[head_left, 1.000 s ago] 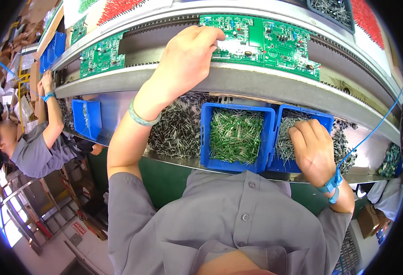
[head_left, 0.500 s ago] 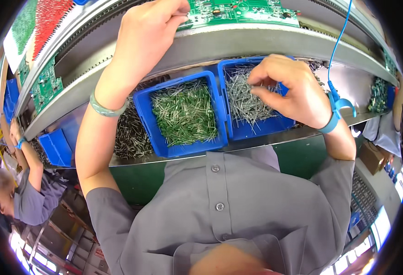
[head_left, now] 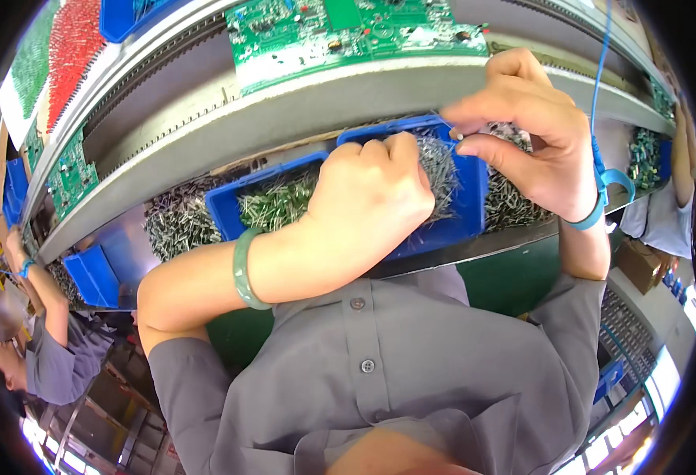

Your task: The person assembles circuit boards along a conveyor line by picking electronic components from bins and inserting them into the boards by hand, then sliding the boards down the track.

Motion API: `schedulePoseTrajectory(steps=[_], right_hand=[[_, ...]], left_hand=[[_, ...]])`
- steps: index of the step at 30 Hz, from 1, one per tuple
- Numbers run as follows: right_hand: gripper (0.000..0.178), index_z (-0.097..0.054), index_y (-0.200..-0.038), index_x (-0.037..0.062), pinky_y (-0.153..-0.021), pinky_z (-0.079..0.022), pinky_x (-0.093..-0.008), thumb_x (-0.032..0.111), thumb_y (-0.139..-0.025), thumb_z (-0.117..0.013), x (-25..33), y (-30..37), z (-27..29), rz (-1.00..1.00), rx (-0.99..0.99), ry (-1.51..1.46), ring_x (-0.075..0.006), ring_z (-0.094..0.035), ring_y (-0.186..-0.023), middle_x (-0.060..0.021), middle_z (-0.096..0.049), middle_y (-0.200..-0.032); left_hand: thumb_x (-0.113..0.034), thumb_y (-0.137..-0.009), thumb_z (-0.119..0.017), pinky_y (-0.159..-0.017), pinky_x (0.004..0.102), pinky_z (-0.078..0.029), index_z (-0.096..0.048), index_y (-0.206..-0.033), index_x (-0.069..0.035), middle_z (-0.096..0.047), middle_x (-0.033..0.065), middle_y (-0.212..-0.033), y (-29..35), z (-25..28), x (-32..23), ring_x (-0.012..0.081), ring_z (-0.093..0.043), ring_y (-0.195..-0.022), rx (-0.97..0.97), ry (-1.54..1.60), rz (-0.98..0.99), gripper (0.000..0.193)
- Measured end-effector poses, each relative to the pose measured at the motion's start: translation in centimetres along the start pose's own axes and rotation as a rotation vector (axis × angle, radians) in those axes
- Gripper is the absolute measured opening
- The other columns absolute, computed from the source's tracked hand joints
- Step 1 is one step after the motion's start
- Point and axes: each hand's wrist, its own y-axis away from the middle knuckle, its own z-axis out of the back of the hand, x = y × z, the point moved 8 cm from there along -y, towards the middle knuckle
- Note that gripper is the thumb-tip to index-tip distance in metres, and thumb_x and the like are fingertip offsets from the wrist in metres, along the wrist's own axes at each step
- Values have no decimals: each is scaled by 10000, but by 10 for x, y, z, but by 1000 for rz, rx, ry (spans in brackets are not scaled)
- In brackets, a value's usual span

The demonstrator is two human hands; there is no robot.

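My left hand (head_left: 375, 190), a green bangle on its wrist, is closed over the two blue bins. Its fingertips are turned down out of sight, so what they hold cannot be seen. Beneath it lie green-bodied leaded components (head_left: 280, 202) in the left bin and grey ones (head_left: 441, 170) in the right bin. My right hand (head_left: 534, 134), wearing a blue wrist strap, is raised over the right bin's far corner. Its thumb and index finger pinch a small pale component with thin leads (head_left: 459, 137). Beyond both hands a green circuit board (head_left: 356, 43) rests on the rail.
A metal rail (head_left: 316, 103) runs across behind the bins. Loose dark components (head_left: 178, 222) lie left of them, and more lie to the right (head_left: 510, 198). The strap's blue cord (head_left: 597, 95) rises at the right. Another person (head_left: 67, 348) works at far left.
My left hand has come down from the circuit board to the bins. My right hand has lifted up and right out of the grey components with a small piece. The board has shifted left.
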Motion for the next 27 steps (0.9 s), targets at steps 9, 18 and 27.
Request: schedulePoseTrajectory(steps=[9,18,27], right_hand=[[248,-692,-942,10,-782,-404,-294,-48,-702,-718,-23,-21,25,71,-106,-137,-161,-496,-824,-35,-605,-814],[162,-705,-938,9,-782,-429,-262,-3,-777,-697,-69,-34,16,-69,-190,38,-139,-541,-847,-37,-622,-828],[141,-711,-921,17,-786,-446,-263,26,-780,-707,-81,-35,8,-103,-240,82,-139,-567,-830,-54,-634,-836]], left_hand=[[-77,-594,-605,-462,293,-406,-542,-599,-49,-448,44,-658,-3,-5,-4,153,-496,-521,-22,9,-33,69],[-39,-606,-608,-508,307,-440,-575,-790,4,-457,62,-688,6,18,2,172,-523,-568,-99,340,-92,192],[-47,-631,-649,-582,321,-443,-635,-861,1,-547,105,-887,16,25,7,209,-536,-688,-142,463,-93,235]])
